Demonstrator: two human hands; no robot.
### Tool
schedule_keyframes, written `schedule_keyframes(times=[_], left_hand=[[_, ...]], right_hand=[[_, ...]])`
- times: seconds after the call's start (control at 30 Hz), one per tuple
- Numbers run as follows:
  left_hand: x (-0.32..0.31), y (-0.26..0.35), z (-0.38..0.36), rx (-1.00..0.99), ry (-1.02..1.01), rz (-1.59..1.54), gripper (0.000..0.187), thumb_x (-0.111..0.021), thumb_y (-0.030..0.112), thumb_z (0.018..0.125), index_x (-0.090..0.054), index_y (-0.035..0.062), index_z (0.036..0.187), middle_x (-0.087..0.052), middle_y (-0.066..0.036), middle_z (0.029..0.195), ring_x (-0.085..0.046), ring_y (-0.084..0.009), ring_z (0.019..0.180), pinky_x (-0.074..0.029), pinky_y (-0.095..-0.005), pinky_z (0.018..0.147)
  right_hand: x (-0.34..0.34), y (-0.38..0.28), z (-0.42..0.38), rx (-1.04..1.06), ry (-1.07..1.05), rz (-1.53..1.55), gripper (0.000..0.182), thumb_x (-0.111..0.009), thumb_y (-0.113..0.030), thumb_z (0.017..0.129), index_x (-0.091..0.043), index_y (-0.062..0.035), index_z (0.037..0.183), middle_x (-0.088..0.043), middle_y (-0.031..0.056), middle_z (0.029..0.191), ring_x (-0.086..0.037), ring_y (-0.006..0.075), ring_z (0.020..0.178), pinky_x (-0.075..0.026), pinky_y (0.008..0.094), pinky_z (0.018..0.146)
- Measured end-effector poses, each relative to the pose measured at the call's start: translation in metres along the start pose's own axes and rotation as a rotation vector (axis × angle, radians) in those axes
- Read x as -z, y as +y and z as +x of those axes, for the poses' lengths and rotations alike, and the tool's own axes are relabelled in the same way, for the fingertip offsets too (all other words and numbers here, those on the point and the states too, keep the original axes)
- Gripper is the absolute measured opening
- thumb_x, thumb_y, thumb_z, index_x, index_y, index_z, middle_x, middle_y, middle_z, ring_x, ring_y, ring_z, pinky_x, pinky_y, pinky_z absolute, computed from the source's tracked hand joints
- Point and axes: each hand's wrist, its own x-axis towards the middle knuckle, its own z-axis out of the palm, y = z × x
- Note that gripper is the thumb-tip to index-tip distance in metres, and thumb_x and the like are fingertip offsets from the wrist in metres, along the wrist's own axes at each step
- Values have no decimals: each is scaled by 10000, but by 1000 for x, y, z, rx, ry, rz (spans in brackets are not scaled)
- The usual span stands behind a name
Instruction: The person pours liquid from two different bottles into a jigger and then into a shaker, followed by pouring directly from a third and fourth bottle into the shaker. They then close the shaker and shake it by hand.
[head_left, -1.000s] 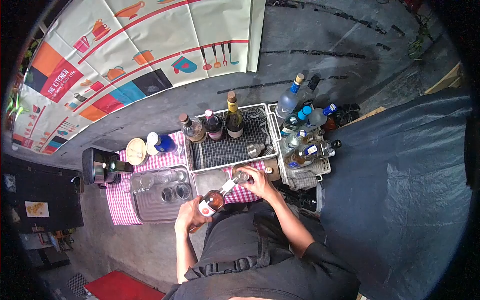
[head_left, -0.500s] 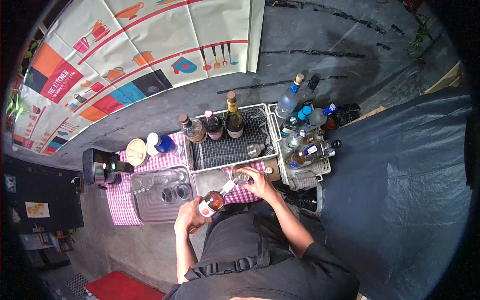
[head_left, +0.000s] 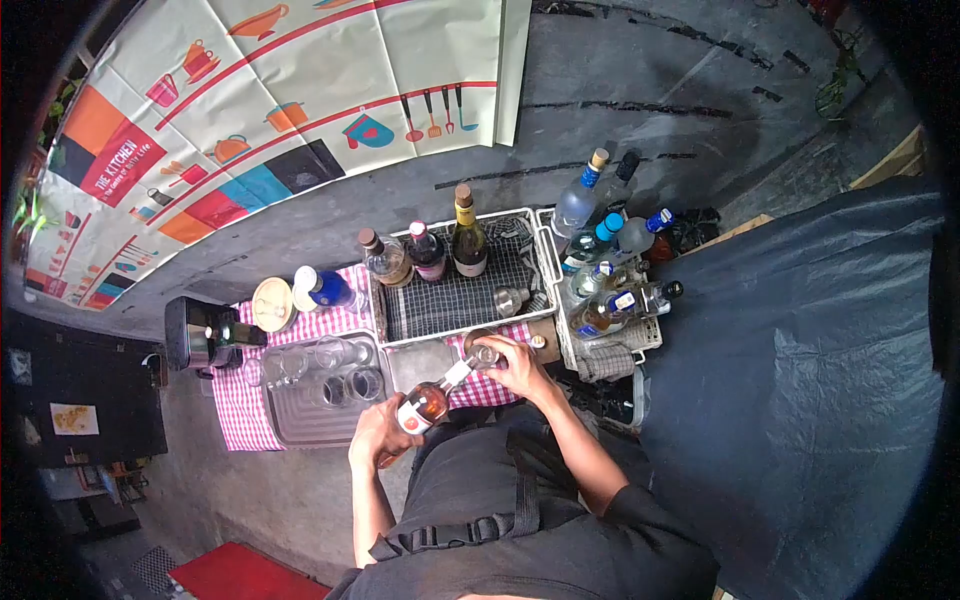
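My left hand [head_left: 378,432] is wrapped round the lower part of a bottle [head_left: 425,405] of amber liquid with a white label. The bottle tilts, its neck pointing up and to the right. At its mouth, my right hand [head_left: 515,368] grips a small cup [head_left: 484,355] with the fingers closed round it. Bottle mouth and cup meet or nearly meet; whether liquid flows is too small to tell. Left of the bottle, a grey tray [head_left: 300,428] holds several glasses, among them a dark-looking glass [head_left: 365,384].
Behind my hands, a white wire basket [head_left: 455,328] holds three corked or capped bottles and a metal shaker piece [head_left: 511,300]. A second rack [head_left: 570,350] at the right is crowded with bottles. A blue bottle [head_left: 325,287] and black container [head_left: 188,330] stand left on checkered cloth [head_left: 235,410].
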Motion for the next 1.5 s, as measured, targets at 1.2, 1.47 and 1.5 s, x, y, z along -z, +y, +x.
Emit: schedule_keyframes(times=[1.2, 1.47, 1.5], left_hand=[[-28, -8, 9, -72, 136, -215, 781, -903, 334, 544, -600, 31, 1197, -720, -217, 1035, -690, -384, 1022, -537, -469, 876], [-39, -15, 10, -94, 162, -281, 768, -904, 364, 545, -604, 37, 1172, -719, -204, 1049, -686, -386, 1026, -532, -469, 877], [-39, -14, 10, -95, 166, -272, 772, -904, 367, 546, -603, 37, 1175, -719, -207, 1046, -685, -387, 1028, -531, -469, 877]], right_hand=[[4, 9, -3, -214, 49, 308, 586, -789, -57, 805, -573, 8, 1346, -645, 151, 1278, -663, 215, 1118, -556, 341, 930], [-1, 17, 3, -111, -19, -265, 650, -779, -85, 767, -564, -18, 1378, -597, 193, 1184, -603, 368, 1132, -499, 408, 983], [-3, 18, 4, -124, -56, -322, 651, -779, -94, 767, -563, -17, 1377, -586, 190, 1174, -599, 368, 1126, -499, 416, 981]])
